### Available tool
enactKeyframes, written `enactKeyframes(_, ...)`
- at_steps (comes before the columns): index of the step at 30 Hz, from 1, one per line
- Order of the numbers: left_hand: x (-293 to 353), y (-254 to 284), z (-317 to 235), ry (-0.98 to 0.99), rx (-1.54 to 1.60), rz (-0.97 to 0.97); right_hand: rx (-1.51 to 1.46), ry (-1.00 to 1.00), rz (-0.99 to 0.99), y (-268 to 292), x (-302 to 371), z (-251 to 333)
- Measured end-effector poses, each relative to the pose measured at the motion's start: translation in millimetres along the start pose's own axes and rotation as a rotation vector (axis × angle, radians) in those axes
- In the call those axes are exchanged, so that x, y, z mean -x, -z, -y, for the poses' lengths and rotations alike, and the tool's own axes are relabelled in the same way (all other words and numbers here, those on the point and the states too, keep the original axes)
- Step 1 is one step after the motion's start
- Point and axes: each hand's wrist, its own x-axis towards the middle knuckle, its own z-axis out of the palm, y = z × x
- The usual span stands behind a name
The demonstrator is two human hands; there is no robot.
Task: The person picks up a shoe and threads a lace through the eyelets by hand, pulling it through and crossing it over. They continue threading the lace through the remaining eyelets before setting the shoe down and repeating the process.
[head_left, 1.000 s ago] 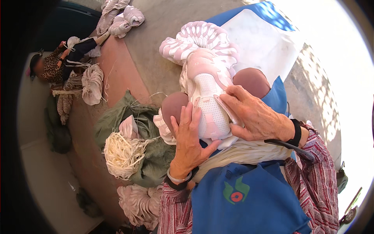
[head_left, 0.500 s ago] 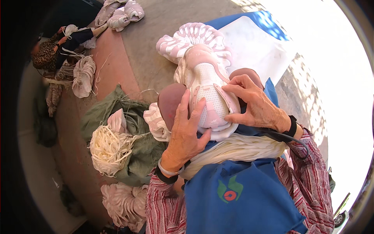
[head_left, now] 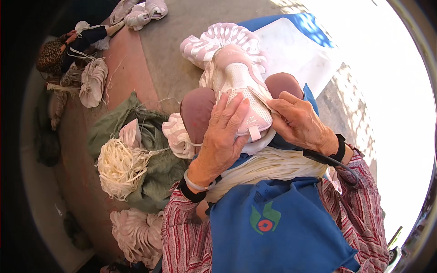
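Note:
A pink and white shoe upper [head_left: 236, 75] rests between my knees, its mesh tongue [head_left: 256, 121] facing up with a small pale tab at the near end. My left hand [head_left: 219, 136] lies along its left side, fingers stretched out over the tongue and edge. On the other side, my right hand [head_left: 301, 123] pinches the right-hand lacing flap, fingertips partly hidden. A fanned row of similar uppers [head_left: 227, 38] sits just beyond. Across my lap, above the blue apron [head_left: 282, 223], runs a bundle of cream laces [head_left: 282, 166].
To the left, a tangle of cream laces [head_left: 120, 166] lies on a green sack [head_left: 159, 186]. More stacked uppers [head_left: 136, 236] are at lower left. Another person [head_left: 53, 57] works at far left near further uppers [head_left: 93, 82]. A white sheet [head_left: 296, 54] lies ahead on the right.
My right fingers, apart at the flap before, have closed on it. The tongue now lies higher over the opening with its tab showing. My left hand stays spread along the upper.

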Motion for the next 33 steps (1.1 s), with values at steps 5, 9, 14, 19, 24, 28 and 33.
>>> enactKeyframes(5, 6.8, 1.9, 7.4, -0.049, 0.107, -0.019, 0.082, -0.02, -0.032, 5.2, -3.6, 23.1)
enactKeyframes(9, 10.7, -6.1, 9.7, 0.11, 0.394, -0.11, 0.072, -0.001, -0.055, 1.9, -5.0, 14.5)
enactKeyframes(14, 1.1, -8.9, -12.8, -0.015, -0.201, 0.122, -0.077, -0.176, 0.026, 9.0, -2.9, 12.0)
enactKeyframes(19, 3.6, -2.9, -9.6, -0.039, -0.001, 0.104, 0.003, -0.151, 0.039, 5.5, 2.3, 4.1)
enactKeyframes(24, 16.9, 0.9, -4.2, 0.313, 0.077, -0.127, 0.125, -0.096, 0.054, 2.8, 3.6, 17.4)
enactKeyframes(28, 15.7, 5.5, -6.0, 0.424, -0.016, -0.034, 0.259, -0.221, 0.223, -14.9, -3.6, 13.8)
enactKeyframes(33, 13.7, -10.0, -7.9, 0.326, -0.107, -0.105, 0.198, -0.116, 0.225, -18.2, 1.0, -6.9)
